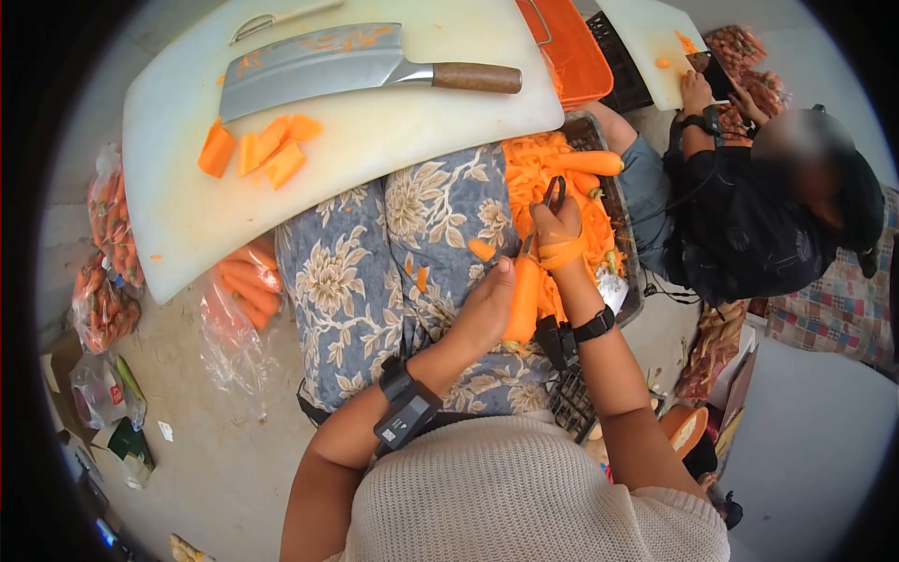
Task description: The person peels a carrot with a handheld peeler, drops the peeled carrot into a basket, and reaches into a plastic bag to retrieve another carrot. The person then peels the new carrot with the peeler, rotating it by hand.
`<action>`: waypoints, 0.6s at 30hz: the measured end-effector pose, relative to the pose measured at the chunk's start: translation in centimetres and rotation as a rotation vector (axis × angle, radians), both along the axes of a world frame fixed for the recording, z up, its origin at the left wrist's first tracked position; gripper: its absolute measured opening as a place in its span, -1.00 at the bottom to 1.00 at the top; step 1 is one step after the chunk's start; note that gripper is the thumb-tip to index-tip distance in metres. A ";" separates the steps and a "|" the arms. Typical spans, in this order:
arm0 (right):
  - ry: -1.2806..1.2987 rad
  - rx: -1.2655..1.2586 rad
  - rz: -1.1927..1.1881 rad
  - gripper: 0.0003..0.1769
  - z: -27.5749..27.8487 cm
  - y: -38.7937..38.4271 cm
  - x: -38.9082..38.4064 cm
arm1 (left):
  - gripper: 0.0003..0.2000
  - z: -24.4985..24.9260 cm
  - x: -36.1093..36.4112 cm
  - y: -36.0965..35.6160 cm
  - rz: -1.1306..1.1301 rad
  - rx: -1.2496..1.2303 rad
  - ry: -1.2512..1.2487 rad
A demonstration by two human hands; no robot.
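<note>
My left hand point(484, 307) is closed around a peeled orange carrot point(524, 302), held over my lap. My right hand point(559, 229) grips a dark-handled peeler point(555, 192) against the carrot's far end. A ribbon of carrot peel point(560, 253) drapes over the right hand. Just beyond it, carrot peelings point(536, 169) fill a dark crate point(635, 281), with a whole carrot point(590, 163) lying on top. Small carrot bits rest on the flowered cloth point(412, 215) over my legs.
A white cutting board point(375, 140) ahead holds a cleaver point(318, 70) and carrot chunks point(215, 150). An orange bin point(571, 56) stands beyond the crate. Bagged carrots point(248, 286) sit at left. At right, another person point(749, 206) works at a second board point(646, 47).
</note>
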State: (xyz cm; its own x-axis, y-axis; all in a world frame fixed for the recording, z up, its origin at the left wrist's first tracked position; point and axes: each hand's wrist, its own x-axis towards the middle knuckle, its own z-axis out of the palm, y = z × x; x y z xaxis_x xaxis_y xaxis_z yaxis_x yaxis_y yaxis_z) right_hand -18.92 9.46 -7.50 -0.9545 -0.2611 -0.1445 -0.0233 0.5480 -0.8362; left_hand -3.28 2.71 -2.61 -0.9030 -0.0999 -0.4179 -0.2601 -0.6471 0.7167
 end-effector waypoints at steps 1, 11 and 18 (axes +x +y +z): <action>-0.013 0.032 0.001 -0.58 0.0 0.0 -0.1 | -0.37 0.0 0.0 0.0 -0.002 0.002 -0.002; -0.056 0.109 -0.020 -0.58 0.1 -0.6 -1.3 | -0.38 0.4 0.0 -0.3 -0.020 0.009 -0.024; -0.085 0.122 -0.057 -0.69 -0.7 -0.7 -2.5 | -0.41 0.3 0.0 -0.2 -0.015 0.019 -0.031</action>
State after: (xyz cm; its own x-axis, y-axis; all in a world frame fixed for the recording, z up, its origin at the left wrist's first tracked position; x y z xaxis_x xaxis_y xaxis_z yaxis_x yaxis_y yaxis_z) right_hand -21.39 8.71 -8.24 -0.9501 -0.1825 -0.2529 0.0787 0.6442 -0.7608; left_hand -3.25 2.53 -2.34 -0.8908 -0.0785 -0.4475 -0.2915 -0.6568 0.6954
